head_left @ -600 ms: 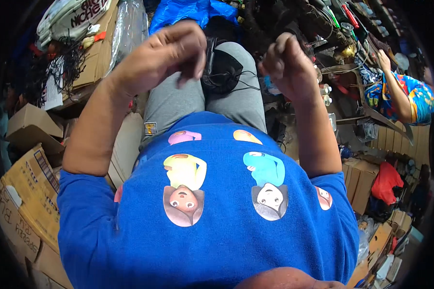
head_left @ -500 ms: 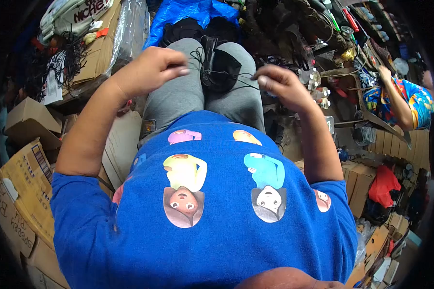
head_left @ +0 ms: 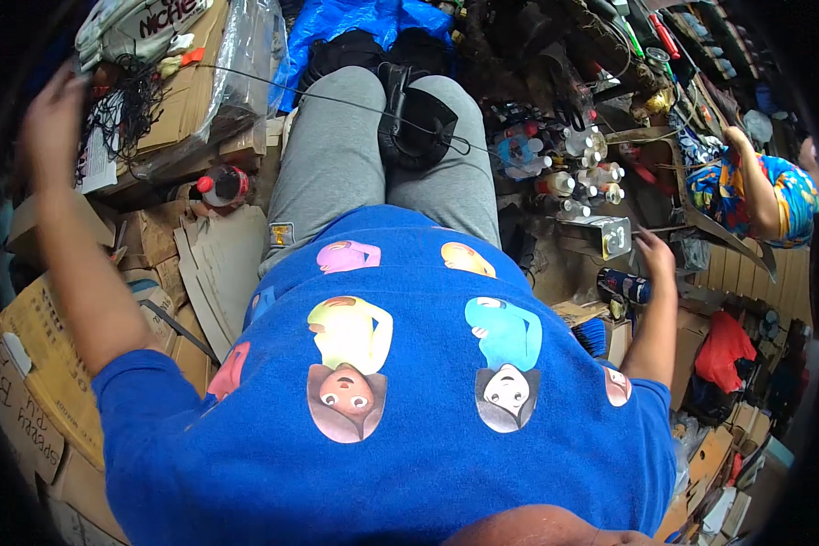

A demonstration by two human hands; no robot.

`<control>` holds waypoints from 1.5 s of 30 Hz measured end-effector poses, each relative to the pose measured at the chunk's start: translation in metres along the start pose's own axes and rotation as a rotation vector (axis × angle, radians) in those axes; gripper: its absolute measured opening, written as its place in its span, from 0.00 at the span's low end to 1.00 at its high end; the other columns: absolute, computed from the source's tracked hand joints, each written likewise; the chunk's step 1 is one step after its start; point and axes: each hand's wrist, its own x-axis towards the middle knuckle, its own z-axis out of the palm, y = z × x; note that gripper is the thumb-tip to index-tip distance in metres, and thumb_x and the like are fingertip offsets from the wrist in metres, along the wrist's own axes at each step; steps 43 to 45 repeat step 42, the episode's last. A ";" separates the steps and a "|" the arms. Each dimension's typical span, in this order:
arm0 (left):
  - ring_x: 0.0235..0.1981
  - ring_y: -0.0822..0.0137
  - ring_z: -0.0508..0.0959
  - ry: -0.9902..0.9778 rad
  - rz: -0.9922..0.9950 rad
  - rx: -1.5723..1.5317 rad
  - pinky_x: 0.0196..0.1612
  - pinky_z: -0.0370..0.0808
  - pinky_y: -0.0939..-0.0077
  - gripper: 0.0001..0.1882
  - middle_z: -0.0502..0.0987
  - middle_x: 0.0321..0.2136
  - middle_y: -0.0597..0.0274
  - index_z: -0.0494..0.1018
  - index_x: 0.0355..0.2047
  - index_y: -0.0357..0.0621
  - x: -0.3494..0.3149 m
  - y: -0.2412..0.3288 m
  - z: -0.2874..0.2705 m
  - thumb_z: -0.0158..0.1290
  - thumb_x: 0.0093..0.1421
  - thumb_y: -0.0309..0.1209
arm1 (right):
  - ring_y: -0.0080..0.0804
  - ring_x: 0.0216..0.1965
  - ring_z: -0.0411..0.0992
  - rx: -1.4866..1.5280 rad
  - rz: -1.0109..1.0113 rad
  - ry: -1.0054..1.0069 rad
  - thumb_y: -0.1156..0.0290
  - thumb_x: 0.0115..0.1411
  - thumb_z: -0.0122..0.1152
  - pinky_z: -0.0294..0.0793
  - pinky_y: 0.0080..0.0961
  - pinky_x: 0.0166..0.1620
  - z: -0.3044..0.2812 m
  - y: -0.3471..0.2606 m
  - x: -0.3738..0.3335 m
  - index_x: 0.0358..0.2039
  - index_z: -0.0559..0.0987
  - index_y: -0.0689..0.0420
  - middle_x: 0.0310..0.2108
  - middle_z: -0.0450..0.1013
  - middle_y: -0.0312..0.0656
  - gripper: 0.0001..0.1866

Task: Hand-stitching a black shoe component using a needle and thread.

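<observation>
A black piece that looks like a shoe (head_left: 411, 150) is wedged upright between my knees. Dark thread (head_left: 305, 91) crosses it and stretches in a long line up to the left, toward my left hand (head_left: 56, 123). That hand is far out to the left above a box, blurred, its fingers seemingly closed on the thread. A small loop of thread stands at the right side of the black piece. My right hand (head_left: 657, 255) is out to the right beside a metal tin (head_left: 614, 238), fingers pinched; what they hold is too fine to make out.
Cardboard with a tangle of black cord (head_left: 141, 105) lies at the left, above a red-capped bottle (head_left: 223, 187). Several small bottles (head_left: 582, 168) stand right of my knees. Another person's patterned sleeve (head_left: 787, 196) shows at the far right. Blue plastic sheeting (head_left: 309, 36) lies beyond my knees.
My hands have swung wide apart from over my knees, left hand up and left, right hand down and right. The thread has been drawn out long toward the left.
</observation>
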 end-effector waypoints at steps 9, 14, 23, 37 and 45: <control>0.38 0.52 0.75 -0.600 0.629 -0.766 0.42 0.71 0.66 0.12 0.76 0.34 0.51 0.74 0.39 0.41 -0.143 0.235 0.131 0.53 0.54 0.29 | 0.17 0.36 0.66 0.871 -0.647 -0.597 0.63 0.58 0.59 0.65 0.16 0.41 0.066 -0.329 -0.103 0.43 0.75 0.58 0.34 0.71 0.32 0.16; 0.27 0.54 0.74 -0.737 0.465 -0.644 0.31 0.69 0.65 0.10 0.74 0.25 0.51 0.73 0.28 0.41 -0.125 0.202 0.137 0.53 0.55 0.35 | 0.13 0.25 0.59 0.848 -0.622 -0.584 0.60 0.57 0.59 0.58 0.15 0.28 0.072 -0.330 -0.083 0.24 0.71 0.56 0.20 0.63 0.25 0.14; 0.40 0.70 0.74 -0.501 0.139 -0.852 0.46 0.68 0.76 0.10 0.77 0.35 0.61 0.76 0.37 0.40 -0.108 0.165 0.137 0.52 0.56 0.30 | 0.22 0.30 0.64 0.637 -0.656 -0.258 0.72 0.60 0.52 0.67 0.19 0.38 0.056 -0.304 -0.062 0.50 0.74 0.51 0.33 0.65 0.33 0.17; 0.38 0.59 0.74 -0.984 0.811 -0.692 0.43 0.70 0.69 0.11 0.73 0.32 0.57 0.77 0.33 0.42 -0.097 0.290 0.170 0.59 0.49 0.31 | 0.22 0.35 0.71 0.483 -0.985 -0.228 0.80 0.47 0.63 0.70 0.19 0.40 0.047 -0.365 -0.070 0.30 0.80 0.56 0.29 0.69 0.34 0.08; 0.38 0.61 0.74 -1.214 0.644 -0.952 0.44 0.69 0.70 0.11 0.72 0.32 0.58 0.77 0.33 0.41 -0.098 0.285 0.182 0.59 0.50 0.32 | 0.24 0.34 0.71 0.511 -0.976 -0.302 0.79 0.44 0.65 0.71 0.22 0.39 0.059 -0.363 -0.065 0.29 0.81 0.53 0.30 0.71 0.35 0.10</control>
